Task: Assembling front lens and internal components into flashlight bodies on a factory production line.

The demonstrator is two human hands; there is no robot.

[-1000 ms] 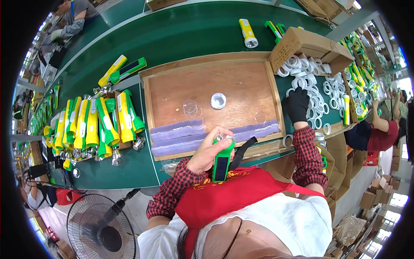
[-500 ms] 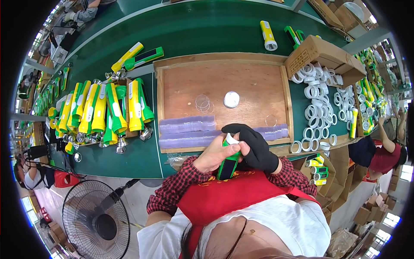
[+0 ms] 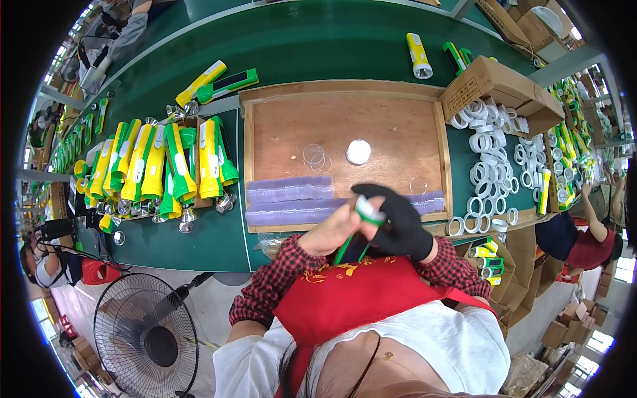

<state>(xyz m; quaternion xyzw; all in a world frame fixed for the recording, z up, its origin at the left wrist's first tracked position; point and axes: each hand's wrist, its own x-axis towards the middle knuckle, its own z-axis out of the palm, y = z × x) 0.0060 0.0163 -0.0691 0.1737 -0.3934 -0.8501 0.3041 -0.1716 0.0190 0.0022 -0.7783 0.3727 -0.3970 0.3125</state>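
white-rimmed green flashlight (image 3: 352, 250) clasped between both hands (image 3: 332, 231) (image 3: 403, 229)

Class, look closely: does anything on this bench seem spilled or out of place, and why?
The white rings look spilled: they spread loosely from an open carton across the green table, though that may be deliberate. A few clear discs lie loose on the wooden tray, apart from the lilac rows.

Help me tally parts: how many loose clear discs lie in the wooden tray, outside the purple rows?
3: a clear disc overlapping a second, left of the white round part, and a third near the tray's right rim. Others may hide behind the gloved right hand.
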